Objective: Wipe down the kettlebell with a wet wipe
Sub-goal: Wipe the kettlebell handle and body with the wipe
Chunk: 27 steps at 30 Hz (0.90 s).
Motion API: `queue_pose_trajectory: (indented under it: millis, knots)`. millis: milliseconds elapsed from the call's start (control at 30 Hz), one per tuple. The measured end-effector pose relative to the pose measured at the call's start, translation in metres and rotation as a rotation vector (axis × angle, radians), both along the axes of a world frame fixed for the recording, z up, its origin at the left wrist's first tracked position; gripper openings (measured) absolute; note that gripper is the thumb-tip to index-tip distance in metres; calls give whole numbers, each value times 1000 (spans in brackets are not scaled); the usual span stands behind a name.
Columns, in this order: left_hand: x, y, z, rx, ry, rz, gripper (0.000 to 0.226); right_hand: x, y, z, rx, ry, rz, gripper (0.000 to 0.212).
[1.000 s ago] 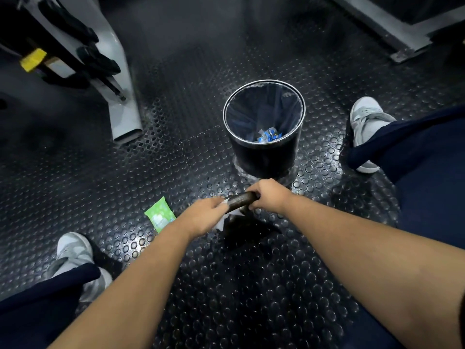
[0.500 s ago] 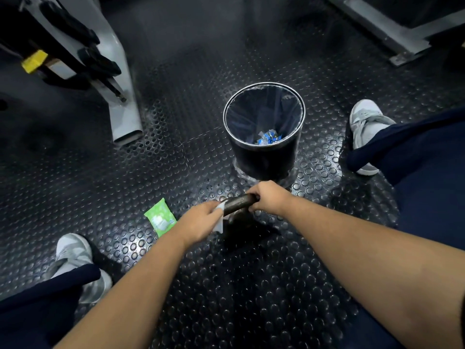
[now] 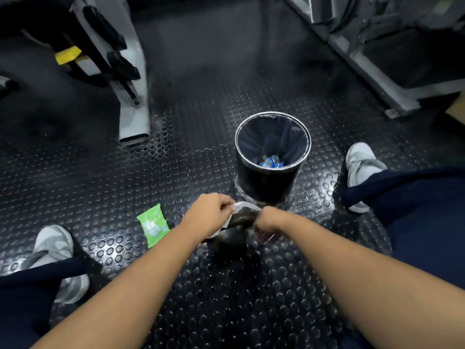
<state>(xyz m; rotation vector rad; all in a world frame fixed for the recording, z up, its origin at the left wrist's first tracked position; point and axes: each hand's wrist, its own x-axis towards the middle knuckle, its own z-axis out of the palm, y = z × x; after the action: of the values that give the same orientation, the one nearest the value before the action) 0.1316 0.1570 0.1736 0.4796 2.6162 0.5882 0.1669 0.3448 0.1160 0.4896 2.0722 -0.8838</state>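
1. The floor (image 3: 191, 152) is black rubber matting covered in round raised studs that shine under the light.
2. The kettlebell (image 3: 230, 244) stands on this matting low in the middle of the view, dark and motion-blurred, its handle on top.
3. The left hand (image 3: 208, 215) pinches a white wet wipe (image 3: 242, 205) with curled fingers and holds it against the left end of the handle.
4. The right hand (image 3: 270, 221) is curled in a fist at the handle's right end. It seems to grip the bar, though blur hides the fingers.
5. A round black bin (image 3: 266, 185) with a dark liner stands at 12 o'clock just beyond the kettlebell, with blue wrappers at its bottom.
6. A green packet (image 3: 153, 224) lies flat on the studs at 9 o'clock.
7. A grey left shoe (image 3: 54, 244) rests at 9 o'clock beyond the packet, and a right shoe (image 3: 359, 162) at 2 o'clock, both below navy trouser legs.
8. A grey machine leg (image 3: 132, 96) with a yellow tag (image 3: 67, 54) stands at 11 o'clock, and another grey frame (image 3: 377, 79) at 1 o'clock.
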Motion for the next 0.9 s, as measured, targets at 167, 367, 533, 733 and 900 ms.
queue_pose_trajectory:
  millis: [167,367,533,733,900]
  knots:
    - [-10,-1,33,202,84,-14,19,1,1,42,-660,-109,-542,41]
    - [-12,-16,52,219,72,-156,23,-5,-24,92,-903,115,-746,50]
    - [-33,-56,76,268,-68,-50,20,0,-26,89,-551,459,-660,15]
    - [-13,-92,18,-112,-154,-105,55,11,1,86,87,728,-191,26]
    - [-1,-88,-18,-231,-174,-236,40,20,6,71,-213,687,-388,10]
